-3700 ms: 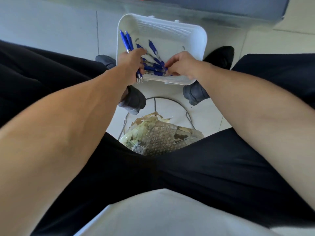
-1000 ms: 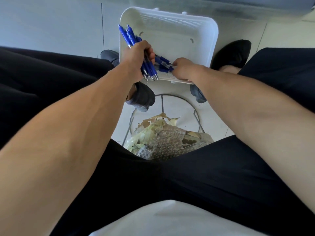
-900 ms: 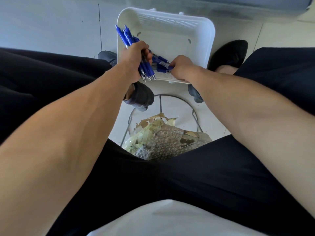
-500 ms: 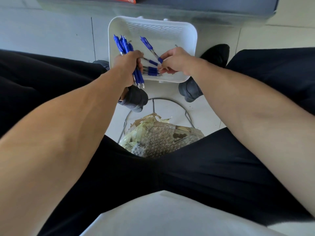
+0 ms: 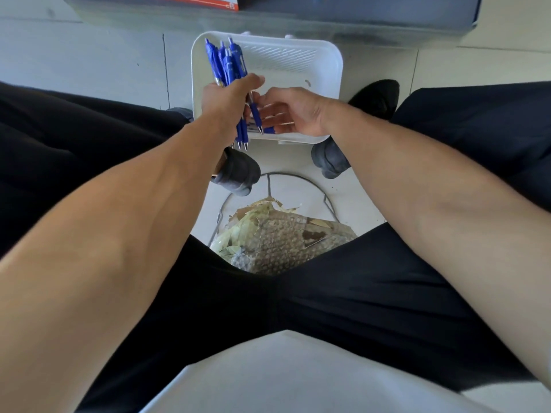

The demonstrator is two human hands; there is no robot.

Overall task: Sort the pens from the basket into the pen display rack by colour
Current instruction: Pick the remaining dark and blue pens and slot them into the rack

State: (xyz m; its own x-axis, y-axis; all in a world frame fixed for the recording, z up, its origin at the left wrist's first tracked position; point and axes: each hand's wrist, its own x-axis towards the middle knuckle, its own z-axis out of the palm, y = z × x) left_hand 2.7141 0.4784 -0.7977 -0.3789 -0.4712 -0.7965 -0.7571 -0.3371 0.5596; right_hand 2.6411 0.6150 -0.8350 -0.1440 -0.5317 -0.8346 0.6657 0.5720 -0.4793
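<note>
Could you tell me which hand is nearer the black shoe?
Right. The right hand hovers beside the black shoe; the left hand grips blue pens farther off.

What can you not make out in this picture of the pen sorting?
Head view: number of blue pens; they overlap, left hand covers their middles.
Head view: pens left in the basket; the right hand covers its near floor.
Head view: whether the right hand pinches a pen; the left hand hides its fingertips.
Head view: display rack; not in frame.
</note>
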